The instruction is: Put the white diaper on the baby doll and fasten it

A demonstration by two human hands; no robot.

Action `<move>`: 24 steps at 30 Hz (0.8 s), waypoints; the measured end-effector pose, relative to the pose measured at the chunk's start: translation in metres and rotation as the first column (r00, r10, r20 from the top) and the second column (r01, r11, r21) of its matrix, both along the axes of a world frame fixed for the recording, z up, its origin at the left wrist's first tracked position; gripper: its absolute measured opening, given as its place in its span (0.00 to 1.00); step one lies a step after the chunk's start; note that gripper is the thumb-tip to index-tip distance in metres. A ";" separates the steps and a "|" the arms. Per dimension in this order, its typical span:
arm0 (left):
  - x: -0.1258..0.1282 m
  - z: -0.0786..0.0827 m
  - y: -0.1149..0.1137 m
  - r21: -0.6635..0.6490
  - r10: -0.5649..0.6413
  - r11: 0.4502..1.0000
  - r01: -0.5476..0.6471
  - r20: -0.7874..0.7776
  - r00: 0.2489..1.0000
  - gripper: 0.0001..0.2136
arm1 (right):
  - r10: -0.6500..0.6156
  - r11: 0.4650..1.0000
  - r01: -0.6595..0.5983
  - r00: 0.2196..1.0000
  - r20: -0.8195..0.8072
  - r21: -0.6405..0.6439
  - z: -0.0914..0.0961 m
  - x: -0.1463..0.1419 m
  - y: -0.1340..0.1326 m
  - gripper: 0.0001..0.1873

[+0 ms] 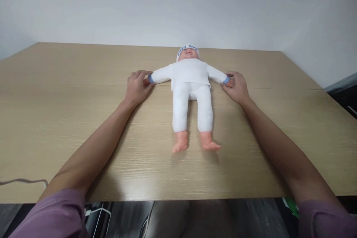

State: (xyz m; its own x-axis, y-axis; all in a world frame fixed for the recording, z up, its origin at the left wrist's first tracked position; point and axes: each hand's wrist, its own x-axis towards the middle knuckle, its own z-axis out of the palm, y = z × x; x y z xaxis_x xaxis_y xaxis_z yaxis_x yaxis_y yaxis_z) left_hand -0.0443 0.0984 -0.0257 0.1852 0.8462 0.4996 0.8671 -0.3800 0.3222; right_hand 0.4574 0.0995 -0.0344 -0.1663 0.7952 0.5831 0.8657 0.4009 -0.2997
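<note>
Left hand (pixel 137 86) and right hand (pixel 236 86), well apart, each pinch a wrist of the doll (pixel 191 81), lying face-up mid-table (pixel 69 119), head far. Step judged: doll's arms held spread flat. Any further move calls for even grips on both sides.

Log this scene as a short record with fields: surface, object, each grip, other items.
surface: wooden table
object: doll in white, face up, arms spread, feet toward the camera
left grip: on the doll's blue cuff, fingers closed on it
right grip: closed on the other blue cuff
other: white cable at the table's near left edge
</note>
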 end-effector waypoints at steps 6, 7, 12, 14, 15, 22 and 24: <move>0.000 -0.001 0.002 -0.014 0.010 1.000 -0.010 -0.002 1.000 0.23 | 0.003 0.999 -0.003 1.000 -0.008 -0.052 -0.002 0.006 0.008 0.29; 0.000 -0.001 0.002 -0.018 0.009 1.000 -0.009 -0.002 1.000 0.23 | 0.008 0.998 -0.009 1.000 -0.015 -0.061 -0.003 0.007 0.008 0.29; 0.001 0.001 -0.001 -0.027 -0.001 1.000 0.001 0.000 1.000 0.23 | 0.016 0.997 -0.018 0.999 -0.035 -0.069 0.000 0.004 0.004 0.30; 0.003 0.003 -0.008 -0.015 0.024 1.000 -0.024 -0.012 1.000 0.23 | 0.000 0.997 -0.002 1.000 -0.019 -0.080 0.001 0.001 -0.001 0.30; 0.005 0.003 -0.012 -0.001 0.043 0.999 -0.043 -0.020 0.999 0.23 | -0.009 0.997 0.008 1.000 -0.011 -0.081 0.001 0.000 -0.004 0.31; 0.050 0.014 -0.072 0.199 -0.038 0.979 0.042 -0.028 0.999 0.18 | -0.037 0.996 0.045 0.994 -0.104 0.076 0.005 -0.030 -0.043 0.33; 0.070 0.028 -0.121 0.234 -0.155 0.960 0.152 -0.006 0.988 0.16 | -0.026 0.991 0.049 0.983 -0.183 0.122 0.017 -0.051 -0.076 0.28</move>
State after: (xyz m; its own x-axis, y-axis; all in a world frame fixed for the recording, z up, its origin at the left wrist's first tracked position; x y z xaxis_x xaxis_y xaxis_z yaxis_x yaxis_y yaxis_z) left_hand 0.0262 -0.0230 0.0019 0.2964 0.6680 0.6826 0.7893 -0.5737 0.2187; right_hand 0.4060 0.0238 -0.0178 -0.0200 0.7175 0.6963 0.8169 0.4132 -0.4023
